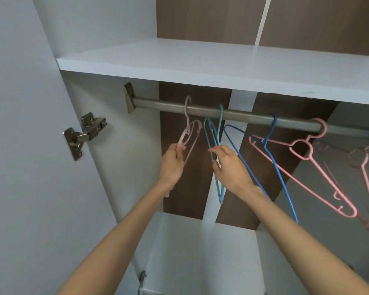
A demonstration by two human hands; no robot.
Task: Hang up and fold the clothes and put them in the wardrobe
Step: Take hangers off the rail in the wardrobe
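Observation:
I face an open wardrobe with a grey metal rail (243, 118) under a white shelf (200, 64). Several bare plastic hangers hang on the rail. My left hand (173, 165) grips the mauve hanger (190, 135) at the left end. My right hand (230, 167) pinches the teal hanger (215, 145) beside it. To the right hang a blue hanger (273, 150), a pink hanger (307, 165) and a paler pink one (366, 173). No clothes are in view.
The wardrobe door (30, 145) stands open at the left, with a metal hinge (83, 134) on the side panel. A lower white shelf (200, 252) lies below the hangers. A vertical white divider (239, 99) runs down the brown back panel.

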